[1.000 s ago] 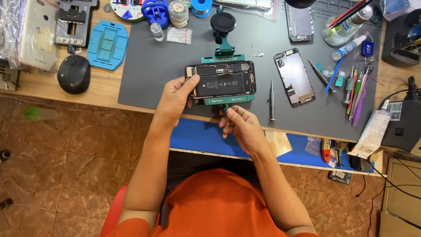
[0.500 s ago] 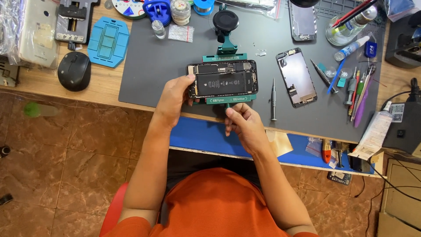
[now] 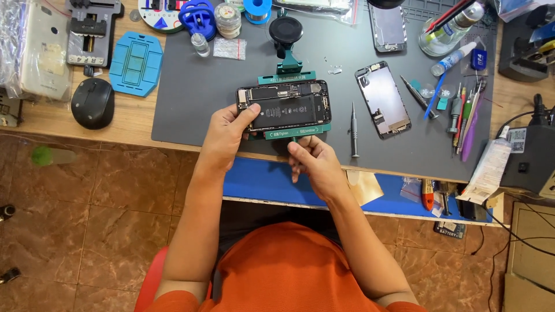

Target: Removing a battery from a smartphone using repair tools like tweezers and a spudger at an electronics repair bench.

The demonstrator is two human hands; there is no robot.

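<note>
Over at the far left of the wooden bench a black computer mouse [image 3: 92, 103] lies by the edge, with a blue moulded tray [image 3: 136, 63] just beyond it and a dark clamp fixture [image 3: 91, 34] further back. A blue suction handle [image 3: 198, 15] and a small round tin [image 3: 227, 18] stand near the top edge of the grey work mat [image 3: 191, 98].

Next comes the left hand [image 3: 224, 138], which reaches up from the near edge of the mat and pinches the left end of the opened phone [image 3: 283, 106]: the thumb lies across the top of that end and the fingers curl under it, so the hand is closed on the phone. The phone lies flat and sideways, its black battery and circuit board facing up, seated in a green holding jig [image 3: 296, 130] whose stem runs back to a black round knob [image 3: 286, 30].

Just below the phone's middle, the right hand [image 3: 315, 164] has thumb and forefinger drawn together at the jig's near bar, touching it; whether a small tool sits between the fingertips cannot be told. The phone is thus above the right hand and to the right of the left hand's grip.

Further right a slim screwdriver [image 3: 353, 130] lies on the mat, then a detached screen panel [image 3: 383, 99] lying tilted, then a cluster of pens and tools [image 3: 465, 110]
</note>
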